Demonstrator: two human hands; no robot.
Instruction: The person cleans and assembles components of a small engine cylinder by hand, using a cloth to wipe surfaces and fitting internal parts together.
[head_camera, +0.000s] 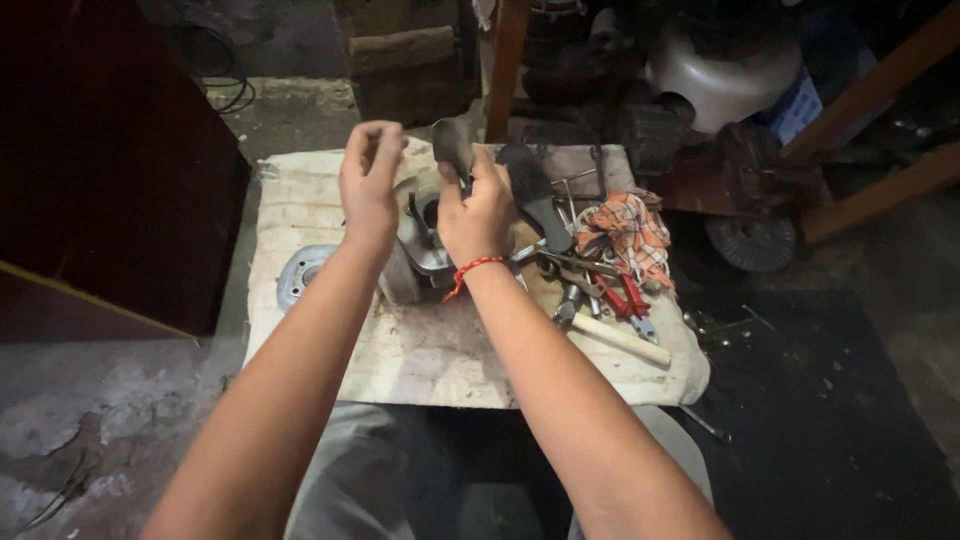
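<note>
My right hand (478, 205), with a red thread at the wrist, is raised over the cloth and grips a dark, flat curved metal piece (452, 148) that sticks up above the fingers. My left hand (368, 180) hovers beside it with fingers curled and nothing visible in them. Below both hands sits a grey metal engine part (422, 250) on a dirty white cloth (420, 350). A round metal cover (296, 272) lies at the cloth's left.
Tools crowd the cloth's right side: red-handled pliers (622, 298), a wooden-handled hammer (610, 332), wrenches, a dark flat blade (534, 192) and a checked rag (628, 228). A dark cabinet (110, 170) stands left. Machinery and wooden beams fill the back right.
</note>
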